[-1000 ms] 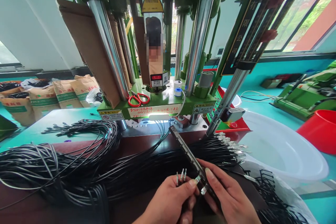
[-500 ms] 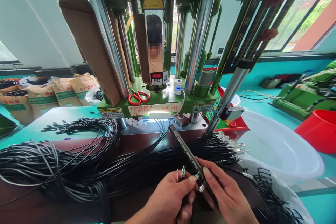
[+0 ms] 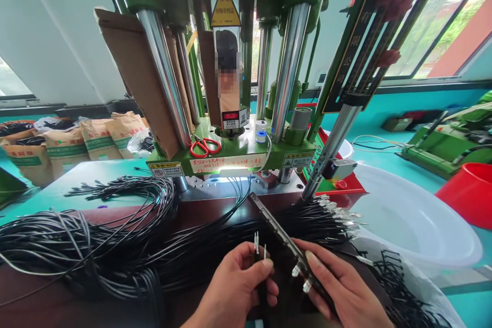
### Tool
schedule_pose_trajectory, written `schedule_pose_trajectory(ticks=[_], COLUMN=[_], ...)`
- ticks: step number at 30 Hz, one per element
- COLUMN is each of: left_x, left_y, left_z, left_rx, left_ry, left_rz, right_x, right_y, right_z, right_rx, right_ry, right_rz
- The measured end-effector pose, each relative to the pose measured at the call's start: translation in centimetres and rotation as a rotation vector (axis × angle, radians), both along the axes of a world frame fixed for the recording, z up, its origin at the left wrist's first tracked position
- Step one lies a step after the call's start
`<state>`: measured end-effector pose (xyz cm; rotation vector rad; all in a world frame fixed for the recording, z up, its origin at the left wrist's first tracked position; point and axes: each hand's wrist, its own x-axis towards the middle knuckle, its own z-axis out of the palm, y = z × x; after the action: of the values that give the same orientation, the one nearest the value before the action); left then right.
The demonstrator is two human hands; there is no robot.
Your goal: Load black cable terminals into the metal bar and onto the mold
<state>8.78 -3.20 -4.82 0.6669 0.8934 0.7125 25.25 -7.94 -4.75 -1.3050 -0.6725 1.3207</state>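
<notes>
My left hand [image 3: 242,282] is closed around a few black cables, whose thin silvery metal ends [image 3: 257,242] stick up above the thumb and forefinger. To its right, my right hand [image 3: 340,284] grips a long, narrow dark metal bar [image 3: 279,230] with notches along it. The bar slants from the lower right up toward the press. Two small shiny connectors [image 3: 295,270] sit on its near end, close to my right thumb. A gap separates my left fingers from the bar. Behind both hands lies a thick bundle of black cables [image 3: 207,251] on the dark red tabletop.
A green press [image 3: 230,159] with steel columns stands ahead, red-handled scissors [image 3: 205,147] on its base. Cable ends with metal connectors [image 3: 338,210] fan out at right. Beyond are a white basin [image 3: 415,215], a red bucket [image 3: 469,195] and a bag of small black parts [image 3: 407,282].
My left hand has drawn back from the bar to the left, still holding the cables. Both connectors near the bar's end now show plainly. The view has shifted slightly.
</notes>
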Motion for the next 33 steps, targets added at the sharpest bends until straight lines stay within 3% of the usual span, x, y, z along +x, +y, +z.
schedule_pose_trajectory(ticks=[8,19,27,33], left_x=[1.2,1.4,1.4,1.7], left_y=[0.2,0.2,0.8,1.0], left_z=[0.8,0.6,1.6,1.5], left_rx=[-0.068,-0.030,-0.050,-0.056], left_ry=[0.006,0.074,0.122,0.091], left_rz=[-0.042,-0.086,-0.096,-0.090], right_x=[0.0,0.4,0.5,0.3], right_y=[0.0,0.2,0.1,0.1], right_z=[0.0,-0.8,-1.3,-1.4], right_rx=[0.035,0.107,0.097,0.110], right_ry=[-0.075,-0.133,-0.136,-0.137], right_rz=[0.051,0.145,0.152,0.138])
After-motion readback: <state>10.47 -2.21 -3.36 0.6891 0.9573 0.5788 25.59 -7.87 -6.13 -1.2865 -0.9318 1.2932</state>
